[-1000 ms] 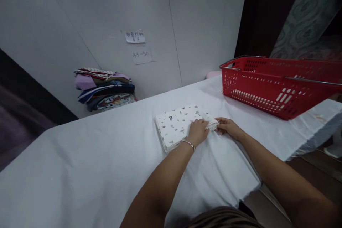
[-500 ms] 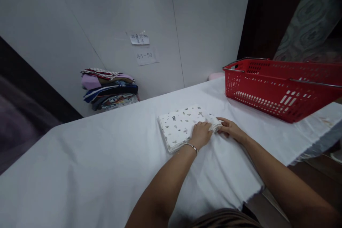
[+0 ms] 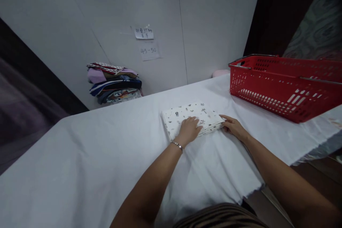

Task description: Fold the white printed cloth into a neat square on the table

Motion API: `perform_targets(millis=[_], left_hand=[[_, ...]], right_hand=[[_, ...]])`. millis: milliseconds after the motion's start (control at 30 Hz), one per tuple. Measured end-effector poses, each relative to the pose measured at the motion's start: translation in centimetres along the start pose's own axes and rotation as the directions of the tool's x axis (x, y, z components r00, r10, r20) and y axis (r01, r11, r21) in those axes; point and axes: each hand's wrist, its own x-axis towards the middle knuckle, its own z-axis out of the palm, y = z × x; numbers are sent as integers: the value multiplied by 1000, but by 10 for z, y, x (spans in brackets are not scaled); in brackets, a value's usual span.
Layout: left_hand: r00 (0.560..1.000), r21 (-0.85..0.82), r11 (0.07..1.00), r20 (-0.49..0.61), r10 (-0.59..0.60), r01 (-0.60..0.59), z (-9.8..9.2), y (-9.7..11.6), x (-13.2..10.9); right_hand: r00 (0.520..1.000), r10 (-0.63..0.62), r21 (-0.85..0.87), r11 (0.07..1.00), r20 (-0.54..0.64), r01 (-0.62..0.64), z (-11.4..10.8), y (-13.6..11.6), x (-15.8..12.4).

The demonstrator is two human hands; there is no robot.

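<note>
A folded white cloth with small grey prints lies on the white-covered table. On top of it, towards its near left part, my left hand rests flat with the fingers spread. My right hand is at the cloth's right end, its fingers closed on the near right corner. Layered folds show along the near edge, between the two hands.
A red basket with metal handles stands at the table's right. Folded clothes are piled beyond the far edge at the left. Two paper notes hang on the wall. Something pink is behind the far edge.
My left hand has slid left across the cloth, away from its right end. The cloth's right end, bunched before, now lies flatter. My right hand remains at that end.
</note>
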Motion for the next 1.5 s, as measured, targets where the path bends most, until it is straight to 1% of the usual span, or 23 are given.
perform_targets(millis=[67, 167, 267, 367, 400, 467, 533, 567, 633, 700, 733, 767, 833, 933, 1000, 1033, 1100, 1167, 1200, 1267, 1333, 1400, 1500], left_hand=[[997, 77, 994, 10, -82, 81, 2, -15, -19], [995, 131, 987, -33, -93, 96, 15, -25, -41], [992, 143, 985, -98, -82, 95, 26, -26, -48], [992, 111, 991, -110, -64, 77, 26, -25, -49], [992, 97, 993, -114, -52, 64, 24, -26, -49], [991, 83, 996, -133, -28, 39, 19, -29, -54], [987, 88, 996, -163, -4, 19, 16, -33, -63], [985, 92, 996, -175, 4, 12, 16, -35, -68], [982, 96, 995, -186, 22, -4, 17, -40, -78], [982, 95, 995, -187, 36, -18, 19, -44, -86], [981, 96, 995, -187, 40, -22, 21, -46, -89], [981, 97, 995, -187, 43, -25, 21, -47, -91], [982, 94, 995, -184, 43, -26, 22, -49, -92], [982, 70, 997, -179, 51, -39, 21, -51, -92], [980, 44, 997, -188, 69, -62, 20, -54, -93], [978, 29, 997, -195, 76, -72, 21, -55, -93], [972, -3, 996, -219, 86, -89, 21, -58, -94], [960, -29, 995, -268, 87, -99, 21, -59, -94], [950, -40, 994, -301, 87, -103, 22, -60, -94], [923, -67, 991, -374, 85, -118, 21, -60, -93], [902, -104, 986, -424, 76, -131, 20, -58, -92], [897, -139, 981, -438, 60, -133, 18, -56, -92], [907, -164, 980, -421, 31, -109, 16, -54, -92]], right_hand=[[1000, -17, -10, 1000, -8, 17, -1, 0, 0], [999, -42, -72, 997, -24, 40, -2, 1, 0], [995, -81, -160, 985, -58, 71, -1, 5, 1], [983, -170, -303, 942, -66, 142, 0, 12, 1], [975, -215, -382, 907, -64, 175, -1, 14, 0], [947, -317, -568, 787, -40, 239, -3, 16, -3], [901, -434, -706, 633, 15, 317, -5, 15, -6], [867, -495, -742, 560, 57, 368, -6, 14, -7], [781, -606, -763, 429, 152, 483, -6, 11, -9], [705, -653, -746, 317, 276, 586, -5, 11, -9], [683, -650, -731, 280, 332, 622, -4, 12, -9], [671, -640, -717, 260, 374, 647, -4, 15, -8], [667, -626, -697, 261, 404, 668, -3, 22, -7], [671, -635, -671, 308, 384, 675, -5, 31, -5], [675, -628, -643, 341, 387, 686, -6, 32, -5], [682, -618, -630, 361, 391, 688, -7, 32, -6], [711, -597, -613, 418, 372, 671, -7, 27, -6], [742, -591, -602, 480, 316, 638, -6, 22, -6], [746, -602, -597, 498, 284, 629, -5, 19, -6], [722, -649, -593, 492, 238, 638, -2, 13, -5], [681, -691, -594, 450, 241, 667, 2, 7, -3], [661, -693, -596, 411, 288, 690, 7, 2, -1], [662, -654, -610, 369, 366, 701, 13, -3, 2]])
